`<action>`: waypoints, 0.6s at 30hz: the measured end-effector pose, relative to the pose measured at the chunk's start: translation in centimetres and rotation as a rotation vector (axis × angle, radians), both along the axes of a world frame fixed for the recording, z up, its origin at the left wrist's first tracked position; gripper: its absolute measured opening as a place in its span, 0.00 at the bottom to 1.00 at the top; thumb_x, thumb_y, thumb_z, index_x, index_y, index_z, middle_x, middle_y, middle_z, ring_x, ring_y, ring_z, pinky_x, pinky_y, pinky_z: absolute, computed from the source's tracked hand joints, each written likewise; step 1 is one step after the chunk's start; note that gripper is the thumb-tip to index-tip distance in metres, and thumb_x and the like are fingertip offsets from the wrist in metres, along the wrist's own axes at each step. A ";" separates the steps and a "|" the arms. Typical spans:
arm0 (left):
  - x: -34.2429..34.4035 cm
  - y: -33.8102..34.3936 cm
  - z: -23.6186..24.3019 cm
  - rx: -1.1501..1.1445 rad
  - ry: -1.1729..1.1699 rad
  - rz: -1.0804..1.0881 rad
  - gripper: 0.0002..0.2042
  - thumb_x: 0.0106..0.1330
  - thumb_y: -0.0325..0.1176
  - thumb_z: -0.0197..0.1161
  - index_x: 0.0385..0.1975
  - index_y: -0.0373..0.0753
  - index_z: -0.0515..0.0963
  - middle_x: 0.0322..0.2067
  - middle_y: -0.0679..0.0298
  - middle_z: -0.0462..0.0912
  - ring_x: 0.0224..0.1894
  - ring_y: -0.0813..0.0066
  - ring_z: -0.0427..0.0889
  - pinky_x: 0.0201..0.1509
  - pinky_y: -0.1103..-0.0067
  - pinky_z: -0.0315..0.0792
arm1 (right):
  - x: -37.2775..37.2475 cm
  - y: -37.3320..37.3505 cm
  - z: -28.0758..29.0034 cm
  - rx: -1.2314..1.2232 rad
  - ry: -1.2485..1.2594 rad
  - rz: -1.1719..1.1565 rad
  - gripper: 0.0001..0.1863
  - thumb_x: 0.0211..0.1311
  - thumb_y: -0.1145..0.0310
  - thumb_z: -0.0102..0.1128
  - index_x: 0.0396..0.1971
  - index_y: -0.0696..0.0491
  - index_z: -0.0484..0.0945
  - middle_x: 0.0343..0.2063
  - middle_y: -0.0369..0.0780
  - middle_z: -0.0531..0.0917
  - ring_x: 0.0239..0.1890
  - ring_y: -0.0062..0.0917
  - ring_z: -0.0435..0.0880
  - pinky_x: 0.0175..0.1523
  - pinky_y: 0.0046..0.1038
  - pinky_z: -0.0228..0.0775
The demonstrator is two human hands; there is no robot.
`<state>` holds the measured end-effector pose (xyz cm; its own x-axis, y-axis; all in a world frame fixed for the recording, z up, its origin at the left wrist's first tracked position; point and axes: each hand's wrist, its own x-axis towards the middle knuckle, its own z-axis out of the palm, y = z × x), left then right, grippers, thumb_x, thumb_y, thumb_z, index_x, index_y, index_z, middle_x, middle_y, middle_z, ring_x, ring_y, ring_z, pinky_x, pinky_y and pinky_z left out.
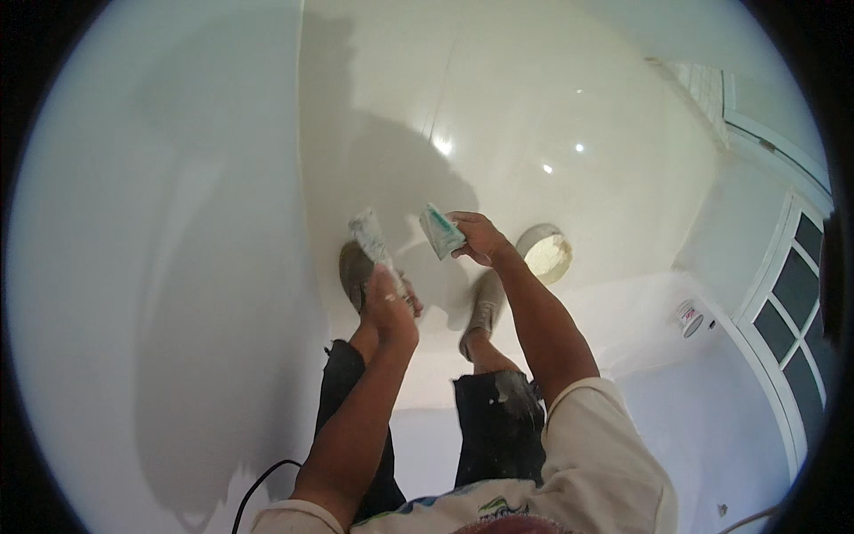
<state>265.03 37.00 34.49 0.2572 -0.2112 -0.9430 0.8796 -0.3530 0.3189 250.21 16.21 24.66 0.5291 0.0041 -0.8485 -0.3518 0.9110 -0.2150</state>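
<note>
My left hand point(389, 298) is closed round the handle of a putty knife point(367, 230). Its blade is smeared with white paste and points away from me, above my left shoe. To the right, my right hand point(480, 238) pinches a flat, green-edged putty spreader point(440, 233) by its right side; white paste coats its face. The two tools are apart, in the air over the floor. Just right of my right hand stands a round bucket point(545, 254) with pale, creamy paste inside.
A smooth pale wall point(205, 222) rises close on my left. My shoes point(356, 274) stand on the glossy floor point(534, 116). A small white tub point(689, 319) is farther right, near a white-framed door with dark panes point(792, 298). A black cable point(253, 489) runs at lower left.
</note>
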 end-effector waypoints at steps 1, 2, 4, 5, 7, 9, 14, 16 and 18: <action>0.4 0.3 -0.8 -0.213 0.091 0.059 0.22 0.77 0.57 0.49 0.54 0.44 0.72 0.30 0.56 0.82 0.23 0.55 0.83 0.21 0.65 0.75 | -0.1 -2.8 0.6 -0.363 -0.046 0.136 0.19 0.72 0.72 0.52 0.59 0.60 0.76 0.42 0.41 0.86 0.40 0.28 0.87 0.44 0.25 0.85; 1.0 0.7 -1.6 -0.468 0.203 0.140 0.23 0.77 0.57 0.48 0.56 0.44 0.72 0.32 0.55 0.83 0.25 0.54 0.85 0.22 0.65 0.76 | 0.0 -5.2 0.7 -0.675 -0.116 0.267 0.19 0.72 0.72 0.52 0.60 0.60 0.75 0.44 0.41 0.85 0.43 0.29 0.87 0.45 0.26 0.85; 1.4 0.3 -1.5 -0.728 0.361 0.265 0.24 0.77 0.57 0.49 0.59 0.45 0.71 0.35 0.54 0.84 0.28 0.51 0.85 0.26 0.64 0.77 | 0.0 -9.9 0.5 -1.074 -0.084 0.585 0.23 0.64 0.71 0.63 0.59 0.59 0.76 0.51 0.41 0.83 0.51 0.31 0.84 0.55 0.29 0.80; 1.8 -0.7 -0.8 -0.751 0.411 0.260 0.25 0.76 0.56 0.49 0.61 0.45 0.71 0.37 0.53 0.84 0.30 0.50 0.86 0.27 0.63 0.78 | -0.4 -12.7 0.4 -1.223 -0.041 0.750 0.29 0.55 0.71 0.73 0.58 0.57 0.77 0.56 0.41 0.82 0.57 0.31 0.81 0.65 0.30 0.75; 1.5 -3.6 3.0 -0.468 0.368 0.278 0.22 0.77 0.55 0.49 0.55 0.44 0.72 0.33 0.57 0.82 0.27 0.55 0.82 0.26 0.65 0.75 | 1.5 -16.8 -1.5 -0.520 -0.063 0.100 0.27 0.59 0.71 0.70 0.59 0.59 0.76 0.57 0.40 0.80 0.56 0.31 0.80 0.64 0.32 0.76; 1.0 -7.6 7.2 -0.066 0.213 0.245 0.19 0.77 0.54 0.50 0.45 0.43 0.73 0.25 0.63 0.78 0.19 0.65 0.76 0.20 0.71 0.70 | 3.9 -20.3 -3.7 -0.366 0.004 -0.018 0.23 0.64 0.70 0.66 0.57 0.60 0.77 0.56 0.40 0.80 0.54 0.29 0.81 0.61 0.32 0.78; 0.0 -19.0 11.8 0.059 0.233 0.323 0.20 0.79 0.54 0.49 0.39 0.42 0.73 0.18 0.66 0.73 0.15 0.72 0.70 0.17 0.75 0.65 | 10.8 -27.9 -8.8 -0.877 0.144 0.124 0.19 0.66 0.61 0.62 0.47 0.61 0.83 0.35 0.45 0.87 0.36 0.32 0.86 0.47 0.33 0.83; -0.3 -20.8 11.6 0.080 0.240 0.274 0.20 0.80 0.54 0.48 0.39 0.41 0.73 0.18 0.66 0.73 0.14 0.72 0.70 0.16 0.76 0.64 | 13.2 -30.1 -10.4 -1.019 0.116 0.217 0.19 0.65 0.58 0.62 0.43 0.60 0.84 0.31 0.46 0.88 0.34 0.36 0.88 0.46 0.34 0.82; -1.0 -21.5 9.8 0.054 0.151 0.166 0.20 0.80 0.53 0.47 0.39 0.41 0.73 0.18 0.66 0.74 0.12 0.74 0.68 0.15 0.78 0.63 | 15.3 -31.2 -12.2 -1.283 0.183 0.402 0.16 0.65 0.59 0.60 0.38 0.58 0.85 0.34 0.47 0.87 0.39 0.39 0.87 0.46 0.39 0.81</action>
